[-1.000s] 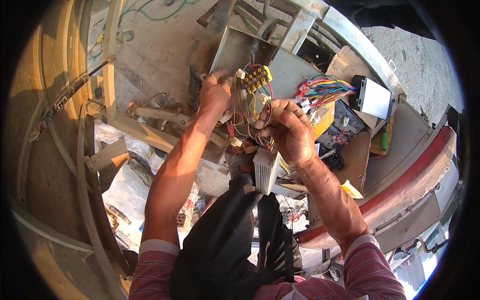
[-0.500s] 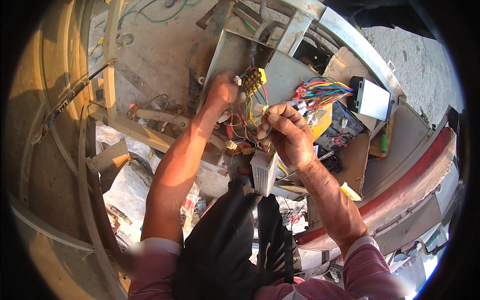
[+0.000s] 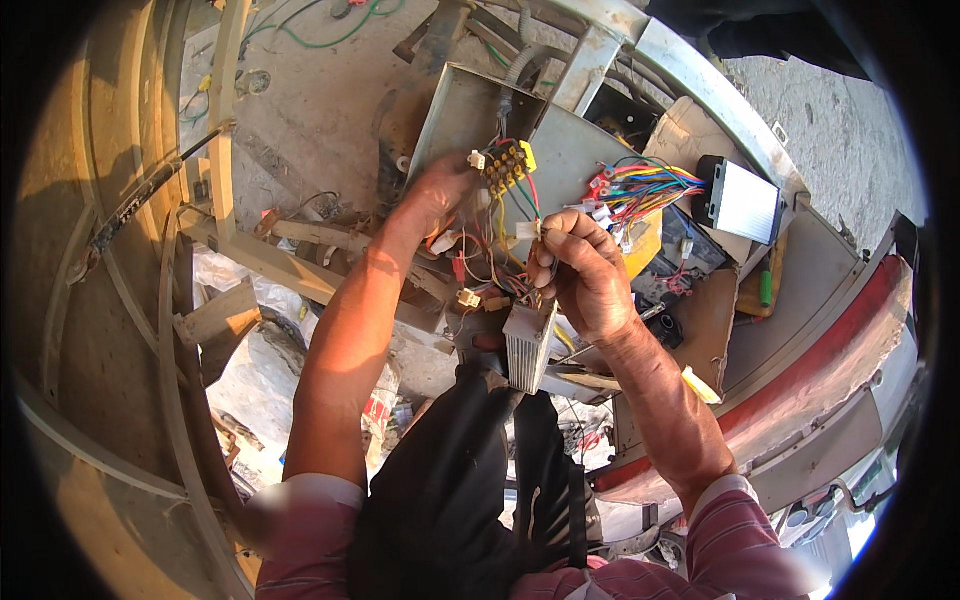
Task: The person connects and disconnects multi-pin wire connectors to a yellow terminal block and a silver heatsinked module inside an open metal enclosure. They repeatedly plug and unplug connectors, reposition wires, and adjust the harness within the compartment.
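My right hand (image 3: 588,268) is closed, thumb against fingers, pinching a small white wire connector (image 3: 527,231) and its wires. Below it a finned silver controller box (image 3: 527,350) stands upright between my knees, with thin coloured wires rising from its top. My left hand (image 3: 445,192) reaches in beside a yellow-and-dark terminal block (image 3: 508,168); its fingers are blurred and partly hidden, so their grip is unclear. A small white plug (image 3: 477,160) sits at the block's left end. Another cream connector (image 3: 468,298) dangles left of the finned box, near a red connector (image 3: 459,268).
At right, a second silver controller (image 3: 745,200) trails a thick bundle of coloured wires (image 3: 655,188). Around the wiring are an open metal tray (image 3: 465,100) and cardboard (image 3: 705,320). A green-handled tool (image 3: 766,288) lies beyond. Metal frame bars (image 3: 225,150) rise at left.
My left hand has shifted slightly left and down and is now blurred. The terminal block has moved a little. My right hand keeps its pinch in nearly the same place.
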The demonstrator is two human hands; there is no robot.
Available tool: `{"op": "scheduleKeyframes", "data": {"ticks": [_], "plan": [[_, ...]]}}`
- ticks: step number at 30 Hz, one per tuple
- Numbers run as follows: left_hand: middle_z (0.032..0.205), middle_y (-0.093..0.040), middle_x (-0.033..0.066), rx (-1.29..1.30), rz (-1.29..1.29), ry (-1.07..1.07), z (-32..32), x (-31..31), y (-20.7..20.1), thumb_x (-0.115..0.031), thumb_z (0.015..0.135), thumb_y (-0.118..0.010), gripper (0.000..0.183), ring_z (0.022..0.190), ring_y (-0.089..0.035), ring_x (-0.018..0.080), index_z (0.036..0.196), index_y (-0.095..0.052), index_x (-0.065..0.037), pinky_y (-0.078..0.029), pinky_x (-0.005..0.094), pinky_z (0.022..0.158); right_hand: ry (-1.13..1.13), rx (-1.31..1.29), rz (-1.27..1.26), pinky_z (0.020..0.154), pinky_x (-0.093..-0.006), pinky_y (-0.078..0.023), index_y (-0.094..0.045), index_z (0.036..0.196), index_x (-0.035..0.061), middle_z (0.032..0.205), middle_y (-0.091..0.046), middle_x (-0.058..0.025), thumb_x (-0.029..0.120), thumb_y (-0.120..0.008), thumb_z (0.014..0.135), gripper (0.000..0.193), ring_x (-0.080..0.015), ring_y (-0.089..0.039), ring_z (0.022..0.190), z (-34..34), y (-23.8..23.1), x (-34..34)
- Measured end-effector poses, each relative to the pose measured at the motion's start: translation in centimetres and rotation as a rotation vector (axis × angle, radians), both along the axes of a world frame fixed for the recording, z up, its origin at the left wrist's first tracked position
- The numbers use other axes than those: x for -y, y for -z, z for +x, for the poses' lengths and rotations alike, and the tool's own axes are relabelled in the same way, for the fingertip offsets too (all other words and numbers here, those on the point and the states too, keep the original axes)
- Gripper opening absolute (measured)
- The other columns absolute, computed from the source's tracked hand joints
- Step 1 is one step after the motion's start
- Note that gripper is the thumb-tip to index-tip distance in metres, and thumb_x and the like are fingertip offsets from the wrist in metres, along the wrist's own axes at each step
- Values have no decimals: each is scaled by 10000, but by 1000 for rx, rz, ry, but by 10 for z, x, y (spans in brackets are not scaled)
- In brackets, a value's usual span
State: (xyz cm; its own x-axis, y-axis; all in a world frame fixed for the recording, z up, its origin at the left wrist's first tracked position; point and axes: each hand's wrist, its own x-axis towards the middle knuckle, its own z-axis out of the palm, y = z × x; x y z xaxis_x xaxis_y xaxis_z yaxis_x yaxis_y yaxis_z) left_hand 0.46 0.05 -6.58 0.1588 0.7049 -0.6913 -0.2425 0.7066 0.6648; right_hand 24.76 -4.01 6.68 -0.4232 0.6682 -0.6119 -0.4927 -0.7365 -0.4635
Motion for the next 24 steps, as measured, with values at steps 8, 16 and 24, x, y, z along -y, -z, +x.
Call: {"op": "scheduleKeyframes", "data": {"ticks": [8, 16, 24], "plan": [[1025, -725, 31, -90, 9, -2, 1, 2, -17, -172, 1006, -699, 281, 830, -670, 127, 1260, -695, -52, -545, 321, 672, -42, 36, 60, 539, -244, -439, -650, 1058, 66, 835, -636, -13, 145, -685, 1026, 93, -93, -586, 631, 4, 0, -3], [843, -715, 96, -795, 482, 131, 6, 8, -50, -56, 943, -667, 110, 746, -680, 211, 1039, -708, -23, -546, 371, 724, -240, 275, 94, 547, -225, -419, -668, 1149, 41, 847, -630, -10, 141, -661, 1036, 151, -80, -560, 623, 3, -2, -12], [861, -725, 155, -799, 444, 149, -6, 8, -48, -106, 956, -656, 103, 756, -692, 267, 1001, -686, -18, -555, 390, 746, -118, 178, 41, 542, -231, -423, -675, 1205, 51, 896, -659, -22, 173, -604, 1087, 184, -90, -544, 613, 17, 9, -2]]}}
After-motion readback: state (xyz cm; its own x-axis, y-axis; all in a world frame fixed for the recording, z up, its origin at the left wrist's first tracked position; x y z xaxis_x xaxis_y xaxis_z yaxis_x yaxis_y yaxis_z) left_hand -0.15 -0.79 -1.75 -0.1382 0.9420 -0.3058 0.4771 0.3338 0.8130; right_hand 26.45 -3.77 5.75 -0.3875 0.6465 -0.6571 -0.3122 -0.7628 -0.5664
